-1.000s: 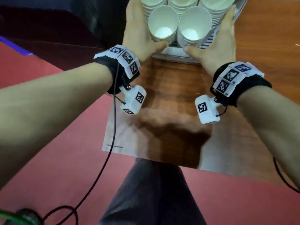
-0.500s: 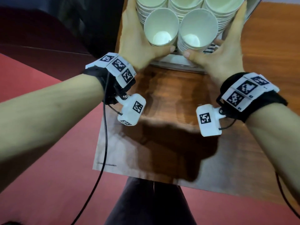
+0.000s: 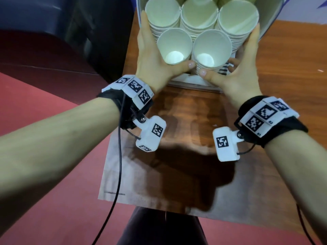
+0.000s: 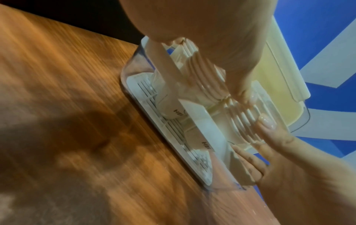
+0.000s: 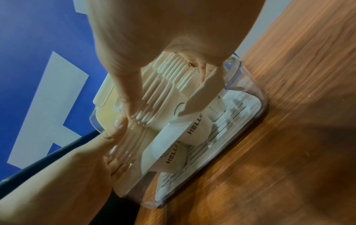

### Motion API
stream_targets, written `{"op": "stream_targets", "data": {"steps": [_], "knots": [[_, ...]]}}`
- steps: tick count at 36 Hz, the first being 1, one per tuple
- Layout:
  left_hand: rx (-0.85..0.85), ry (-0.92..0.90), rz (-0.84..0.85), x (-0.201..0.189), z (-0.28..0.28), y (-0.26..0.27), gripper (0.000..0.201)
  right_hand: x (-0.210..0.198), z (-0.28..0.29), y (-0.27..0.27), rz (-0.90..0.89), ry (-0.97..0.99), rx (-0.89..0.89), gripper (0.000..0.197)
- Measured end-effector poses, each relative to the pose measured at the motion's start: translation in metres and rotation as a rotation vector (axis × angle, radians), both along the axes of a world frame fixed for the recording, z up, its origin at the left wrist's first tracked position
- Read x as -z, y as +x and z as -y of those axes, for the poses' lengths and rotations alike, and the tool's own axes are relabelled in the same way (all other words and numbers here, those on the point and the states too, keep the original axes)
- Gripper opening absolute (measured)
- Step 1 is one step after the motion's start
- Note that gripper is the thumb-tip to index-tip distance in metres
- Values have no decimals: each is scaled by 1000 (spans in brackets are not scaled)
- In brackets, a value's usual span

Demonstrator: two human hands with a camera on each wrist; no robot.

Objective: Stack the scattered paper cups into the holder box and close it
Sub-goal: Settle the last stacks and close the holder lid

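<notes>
Wood table (image 3: 194, 121), brown & shiny, fills most of the head view, w/ red floor (image 3: 53, 218) by it on the left. At the table's far edge sits the box (image 4: 133, 64), clear plastic w/ a white slotted tray (image 5: 237, 112) at its bottom. It is tipped so the cups' open mouths face the camera. Its lid (image 4: 279, 85) is pale yellow & hangs open at the back.

Cups (image 3: 199, 20) are white paper, in stacks packed side by side inside the box: 3 stacks in the back row, 2 in the front row. Front left stack (image 3: 174, 46) & front right stack (image 3: 212, 48) touch each other. Some cups say "HELLO" on the side, seen from the rt wrist.

Left hand (image 3: 152, 68) is on the left side of the pack, fingers straight up along the cups, thumb (image 3: 185, 65) pressed under the front left stack. Right hand (image 3: 238, 73) does the same on the rt side, fingers straight & flat on the cups, thumb (image 3: 207, 74) under the front right stack. Thumbs nearly meet in the middle. Both hands press the stacks from the 2 sides.

Each wrist has a black band w/ white marker blocks.
</notes>
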State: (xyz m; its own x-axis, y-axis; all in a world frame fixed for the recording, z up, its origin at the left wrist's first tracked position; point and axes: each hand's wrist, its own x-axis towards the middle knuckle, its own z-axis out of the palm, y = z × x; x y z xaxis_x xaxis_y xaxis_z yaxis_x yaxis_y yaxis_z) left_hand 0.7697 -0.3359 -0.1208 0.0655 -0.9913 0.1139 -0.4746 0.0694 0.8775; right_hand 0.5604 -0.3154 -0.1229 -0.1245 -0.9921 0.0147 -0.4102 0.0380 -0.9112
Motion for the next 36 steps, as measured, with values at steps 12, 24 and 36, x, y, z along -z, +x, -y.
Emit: {"op": "stream_targets", "data": {"steps": [12,24,36], "knots": [[-35,26,-50,-4,-2,-5,131,-4,-4,8,88,-29,48,136],[-166,52,-68,-5,2,-18,85,-9,-5,-1,133,54,-7,137],[-304,-41,-18,1,15,-28,68,-9,11,-13,96,120,-122,148]]}}
